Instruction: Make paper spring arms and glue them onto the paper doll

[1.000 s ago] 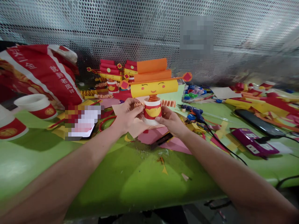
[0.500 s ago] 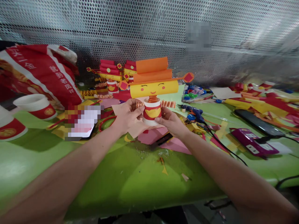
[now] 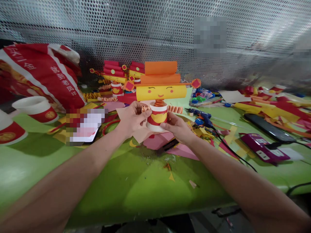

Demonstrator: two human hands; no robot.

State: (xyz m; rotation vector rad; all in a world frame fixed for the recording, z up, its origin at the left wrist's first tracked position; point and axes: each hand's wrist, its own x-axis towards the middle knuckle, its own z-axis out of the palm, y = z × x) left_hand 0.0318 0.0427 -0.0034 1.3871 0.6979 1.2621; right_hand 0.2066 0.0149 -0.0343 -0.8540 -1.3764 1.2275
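Note:
A paper-cup figure (image 3: 159, 113) stands upright between my hands, its red-and-white cup body bearing a yellow patch. Its head is a yellow paper roll (image 3: 160, 93) with a drawn smiling face, topped by orange rolls (image 3: 160, 73) and a red diamond tag at each side. Folded orange paper forms the neck and the two arms. My left hand (image 3: 133, 118) is closed on the cup's left side, by one folded arm. On the right side, my right hand (image 3: 177, 127) grips the cup low, thumb in front. Pink paper (image 3: 157, 140) lies beneath.
Two similar figures (image 3: 115, 77) stand behind to the left. White-and-red cups (image 3: 36, 108) and a phone (image 3: 86, 127) lie left, near a large red bag (image 3: 46, 74). At right are a glue gun (image 3: 200, 116), a purple power strip (image 3: 263, 147), a dark phone (image 3: 268, 127) and paper scraps.
The figure's head and hat have swung slightly to the right and sit more level. Both hands keep their hold on the cup. The camera view has shifted a little.

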